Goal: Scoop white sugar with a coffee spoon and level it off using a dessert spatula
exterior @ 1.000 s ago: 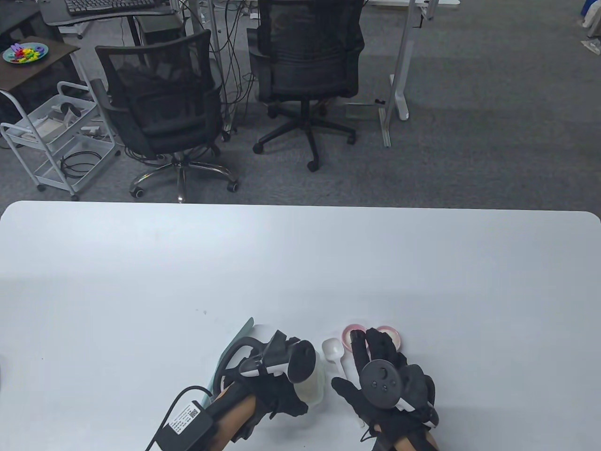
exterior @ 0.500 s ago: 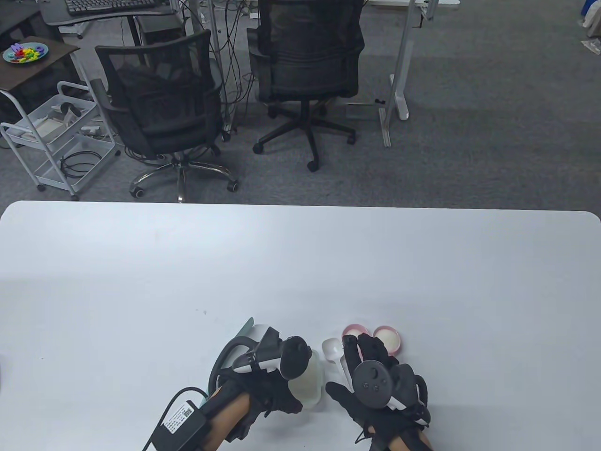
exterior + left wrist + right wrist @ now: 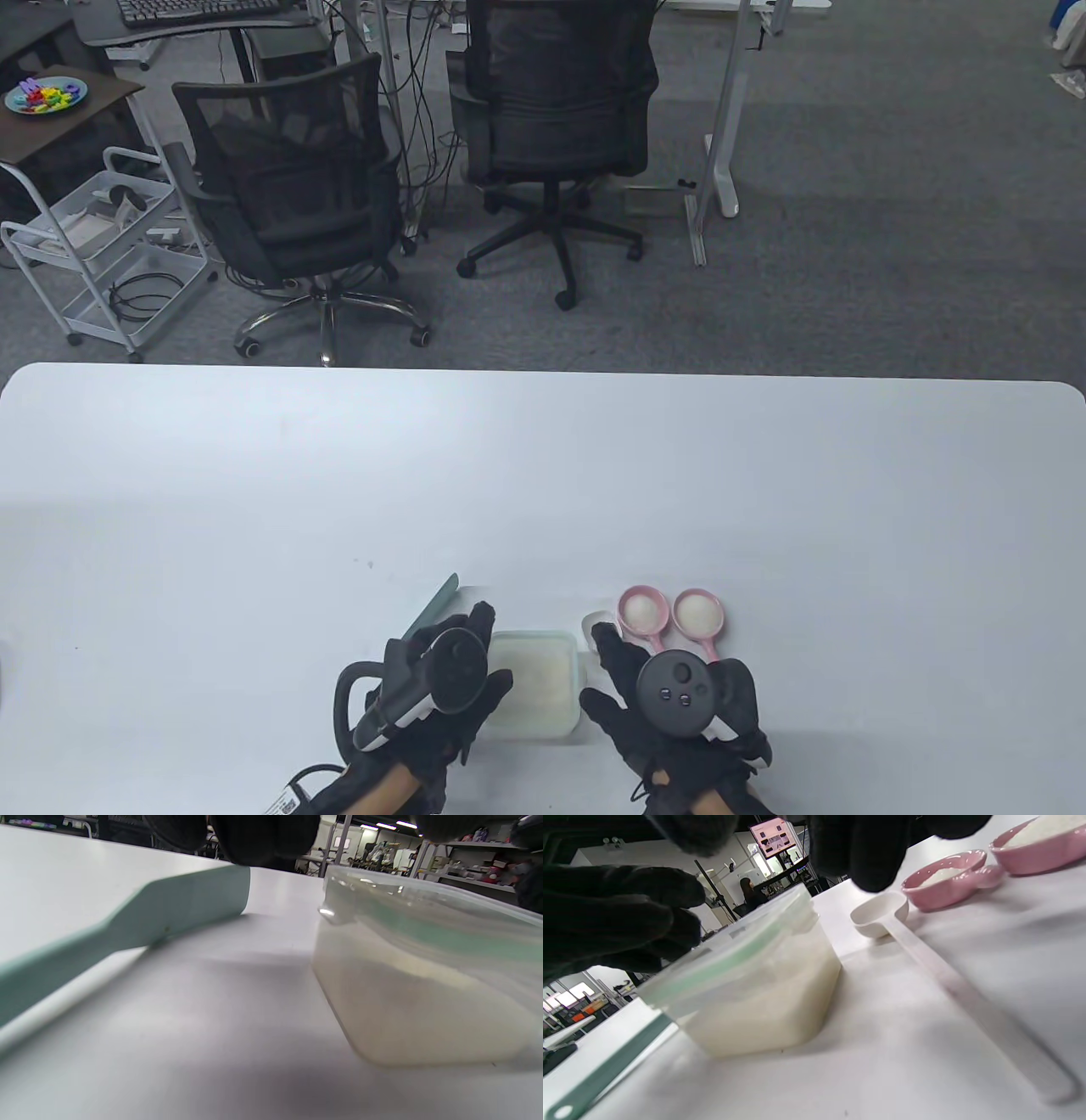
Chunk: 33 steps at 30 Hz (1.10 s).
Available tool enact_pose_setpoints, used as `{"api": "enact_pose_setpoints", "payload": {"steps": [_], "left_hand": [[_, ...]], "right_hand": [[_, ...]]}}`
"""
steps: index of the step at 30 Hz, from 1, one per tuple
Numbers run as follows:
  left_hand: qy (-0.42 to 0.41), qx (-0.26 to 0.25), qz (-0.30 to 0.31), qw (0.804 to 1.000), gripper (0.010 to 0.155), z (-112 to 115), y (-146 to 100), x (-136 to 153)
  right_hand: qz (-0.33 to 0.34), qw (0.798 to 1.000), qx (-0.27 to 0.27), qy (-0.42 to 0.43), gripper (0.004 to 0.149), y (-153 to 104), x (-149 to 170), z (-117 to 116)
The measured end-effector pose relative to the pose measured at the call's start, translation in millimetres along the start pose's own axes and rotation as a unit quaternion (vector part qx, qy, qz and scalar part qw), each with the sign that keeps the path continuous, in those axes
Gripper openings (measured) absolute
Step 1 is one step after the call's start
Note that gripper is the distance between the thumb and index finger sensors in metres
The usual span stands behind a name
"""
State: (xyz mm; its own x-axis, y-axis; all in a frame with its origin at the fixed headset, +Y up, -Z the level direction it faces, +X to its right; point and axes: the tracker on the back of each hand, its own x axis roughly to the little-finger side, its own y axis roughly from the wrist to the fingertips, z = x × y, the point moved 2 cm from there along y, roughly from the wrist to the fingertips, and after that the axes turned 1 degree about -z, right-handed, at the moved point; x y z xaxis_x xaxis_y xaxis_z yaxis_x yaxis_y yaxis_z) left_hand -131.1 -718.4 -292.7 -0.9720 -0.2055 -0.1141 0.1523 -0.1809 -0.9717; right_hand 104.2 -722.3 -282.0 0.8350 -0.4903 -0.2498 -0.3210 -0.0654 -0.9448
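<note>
White tabletop (image 3: 543,475) carries everything at its near edge. A clear plastic tub (image 3: 533,683) of sugar (image 3: 763,1001) sits between the hands; its lid seems to be on, and scooping cannot start until it comes off. Knock the tub while opening it and sugar spills. The left hand (image 3: 441,692) hangs over the pale green spatula (image 3: 127,925), fingers relaxed, gripping nothing. The right hand (image 3: 670,705) hovers loosely spread above the white spoon (image 3: 882,914), empty too; it hides most of the handle from above. Two pink cups (image 3: 670,613) sit just beyond, easily nudged.
</note>
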Motion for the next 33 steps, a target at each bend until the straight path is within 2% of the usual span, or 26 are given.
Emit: {"api": "enact_pose_setpoints", "payload": {"steps": [2, 5, 8, 14, 25, 27, 31, 33], "left_hand": [[-0.034, 0.030, 0.001, 0.999, 0.074, 9, -1, -2], [0.007, 0.008, -0.015, 1.000, 0.069, 6, -4, -5], [0.015, 0.014, -0.015, 1.000, 0.063, 9, -4, -7], [0.000, 0.005, -0.034, 0.999, 0.063, 10, -6, -7], [-0.032, 0.034, -0.027, 0.999, 0.064, 14, -1, -4], [-0.011, 0.036, -0.031, 0.999, 0.064, 14, -3, -6], [0.045, 0.019, 0.003, 0.999, 0.087, 10, -8, -11], [0.067, -0.005, 0.014, 0.998, 0.091, 3, -10, -10]], "right_hand": [[-0.003, 0.999, 0.012, -0.039, 0.072, 1, -5, -6], [-0.019, 0.999, 0.019, -0.048, 0.070, 3, -8, -12], [-0.034, 0.997, 0.017, -0.062, 0.067, 5, -8, -18], [-0.042, 0.999, 0.013, -0.024, 0.065, 5, -5, -21], [-0.040, 0.999, -0.003, 0.011, 0.063, 7, -2, -22], [-0.040, 0.999, -0.002, -0.004, 0.066, 7, -3, -21], [-0.018, 0.998, 0.024, -0.053, 0.080, 2, -8, -11], [0.000, 0.997, 0.045, -0.059, 0.085, -4, -11, -2]]}}
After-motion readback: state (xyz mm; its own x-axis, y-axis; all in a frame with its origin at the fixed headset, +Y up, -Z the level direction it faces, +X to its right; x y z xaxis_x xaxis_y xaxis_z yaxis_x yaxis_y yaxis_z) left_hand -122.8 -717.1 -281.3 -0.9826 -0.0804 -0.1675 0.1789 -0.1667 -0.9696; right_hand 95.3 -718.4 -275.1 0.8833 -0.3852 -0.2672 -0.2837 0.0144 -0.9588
